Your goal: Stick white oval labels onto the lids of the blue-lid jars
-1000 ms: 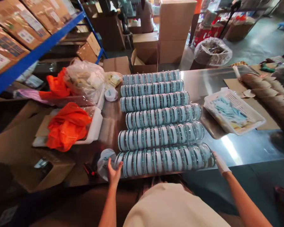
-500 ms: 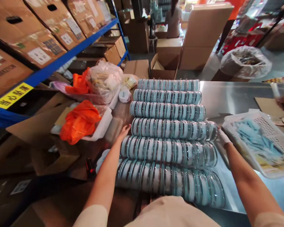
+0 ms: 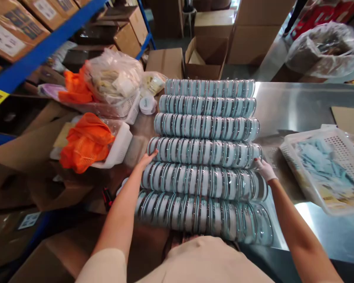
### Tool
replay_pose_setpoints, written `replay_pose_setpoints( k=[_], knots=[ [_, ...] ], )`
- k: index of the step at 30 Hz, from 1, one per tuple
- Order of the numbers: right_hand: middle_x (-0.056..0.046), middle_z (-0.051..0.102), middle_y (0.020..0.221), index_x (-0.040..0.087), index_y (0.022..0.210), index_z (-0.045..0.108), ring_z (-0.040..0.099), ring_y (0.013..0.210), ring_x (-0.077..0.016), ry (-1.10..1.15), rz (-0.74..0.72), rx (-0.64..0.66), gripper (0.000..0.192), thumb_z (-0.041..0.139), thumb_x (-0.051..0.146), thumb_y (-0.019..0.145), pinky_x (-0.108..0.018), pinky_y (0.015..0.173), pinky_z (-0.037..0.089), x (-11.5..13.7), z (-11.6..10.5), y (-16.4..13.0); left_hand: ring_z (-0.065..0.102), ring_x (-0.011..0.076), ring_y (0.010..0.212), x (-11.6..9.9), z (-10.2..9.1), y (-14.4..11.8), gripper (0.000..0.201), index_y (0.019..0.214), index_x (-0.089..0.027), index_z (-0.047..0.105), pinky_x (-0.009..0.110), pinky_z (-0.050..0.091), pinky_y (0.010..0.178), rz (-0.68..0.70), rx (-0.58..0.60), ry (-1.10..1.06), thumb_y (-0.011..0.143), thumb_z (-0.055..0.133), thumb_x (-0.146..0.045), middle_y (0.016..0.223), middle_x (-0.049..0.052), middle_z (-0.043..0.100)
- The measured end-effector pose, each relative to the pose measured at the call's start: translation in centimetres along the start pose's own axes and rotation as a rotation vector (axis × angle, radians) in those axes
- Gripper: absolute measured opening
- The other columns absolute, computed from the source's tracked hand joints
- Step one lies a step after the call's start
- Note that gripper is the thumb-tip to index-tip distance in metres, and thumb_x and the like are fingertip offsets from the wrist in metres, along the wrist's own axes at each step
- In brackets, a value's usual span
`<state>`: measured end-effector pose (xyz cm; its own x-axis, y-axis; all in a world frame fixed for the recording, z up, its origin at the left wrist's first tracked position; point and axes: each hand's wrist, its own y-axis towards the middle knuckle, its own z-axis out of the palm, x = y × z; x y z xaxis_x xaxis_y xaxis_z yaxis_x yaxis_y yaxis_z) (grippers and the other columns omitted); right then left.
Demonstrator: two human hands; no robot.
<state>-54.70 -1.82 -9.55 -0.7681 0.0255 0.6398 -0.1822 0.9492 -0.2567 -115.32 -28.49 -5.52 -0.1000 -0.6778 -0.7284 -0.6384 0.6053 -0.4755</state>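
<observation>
Pressing in on both ends of the fourth-from-far row of round clear-lidded pale-blue tins [image 3: 205, 152], lying on edge on the shiny steel counter [image 3: 297, 106]. Left hand [image 3: 146, 159] flat against the row's left end, fingers extended, nothing closed in its grip. Right hand [image 3: 264, 169], white-gloved, cupping the right end; grip looking partly curled, how far hard to tell. Six rows already lined up side by side, far to near, each touching its neighbour. Squaring seemingly at mid-stack: two near rows [image 3: 203, 196] looking slanted and looser, three far rows [image 3: 208, 104] neater. Sitting just right, apart from the rows: white perforated plastic basket of blue sachets [image 3: 327, 169]. Lying left: orange plastic bag in a white tray [image 3: 87, 141].
</observation>
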Motion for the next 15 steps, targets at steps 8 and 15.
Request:
replay_pose_setpoints(
  k=[8, 15],
  knots=[
    [-0.016, 0.064, 0.134, 0.014, 0.138, 0.059, 0.056, 0.131, -0.0285, 0.069, -0.090, -0.122, 0.067, 0.037, 0.062, 0.095, -0.046, 0.116, 0.039, 2.0, -0.1, -2.4, 0.020, 0.0421, 0.154, -2.4, 1.8, -4.2, 0.094, 0.160, 0.000, 0.014, 0.062, 0.023, 0.120, 0.087, -0.547, 0.453, 0.097, 0.053, -0.058, 0.162, 0.033, 0.023],
    [-0.014, 0.073, 0.104, 0.018, 0.108, 0.072, 0.068, 0.100, -0.0252, -0.058, -0.151, -0.504, 0.041, 0.045, 0.047, 0.097, -0.041, 0.094, 0.054, -3.5, -0.9, -24.3, 0.014, 0.0329, 0.157, 1.5, 14.4, -22.9, 0.069, 0.154, -0.019, 0.040, 0.060, 0.013, 0.126, 1.086, 0.116, 0.638, 0.099, 0.045, -0.061, 0.158, 0.016, 0.042]
  ],
)
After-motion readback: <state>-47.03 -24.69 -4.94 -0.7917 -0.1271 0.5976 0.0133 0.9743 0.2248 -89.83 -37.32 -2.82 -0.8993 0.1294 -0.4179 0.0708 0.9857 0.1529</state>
